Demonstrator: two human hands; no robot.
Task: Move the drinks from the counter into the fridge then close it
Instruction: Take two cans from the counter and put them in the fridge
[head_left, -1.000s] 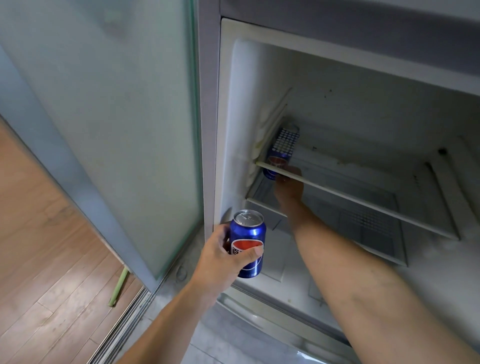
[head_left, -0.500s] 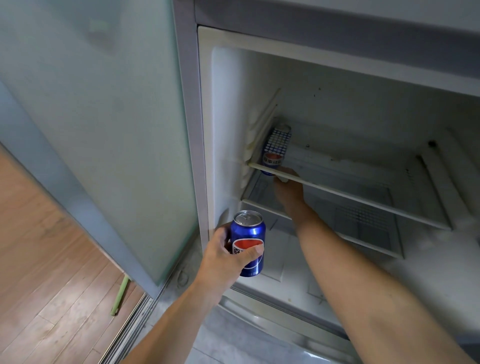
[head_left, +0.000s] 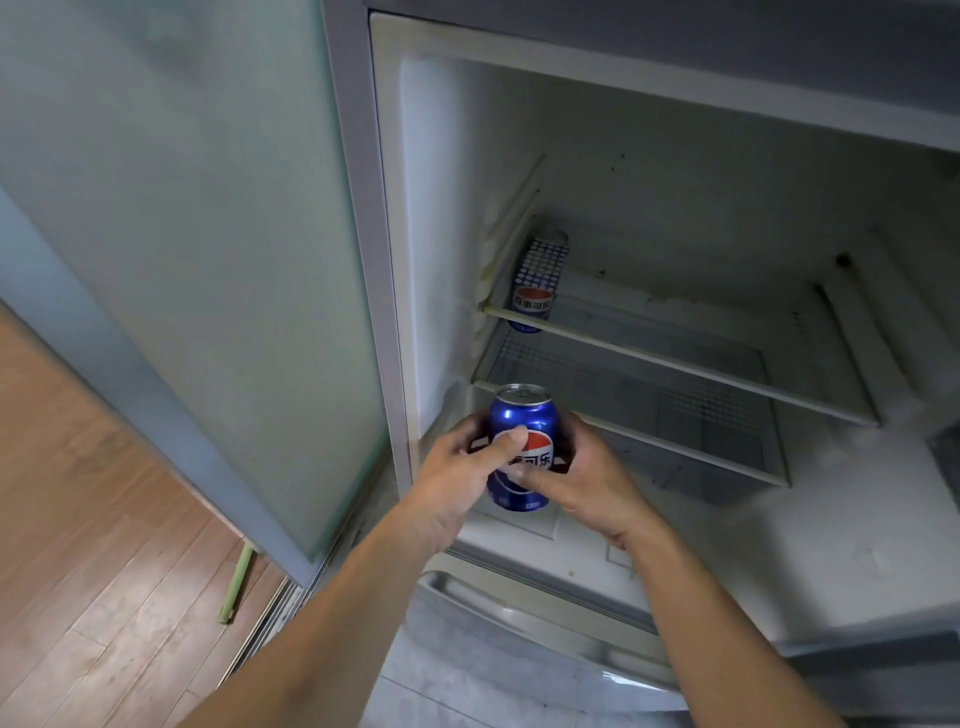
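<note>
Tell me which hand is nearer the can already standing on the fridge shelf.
Right, slightly. The right hand is below the shelved can, a little right of it; the left hand is lower left. Both grip the blue can outside the shelves.

Wooden floor (head_left: 104, 519) — frosted glass panel (head_left: 182, 234)

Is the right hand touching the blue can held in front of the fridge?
Touching. The head view shows the right hand with its fingers wrapped round the blue can from the right side, while the left hand grips it too.
</note>
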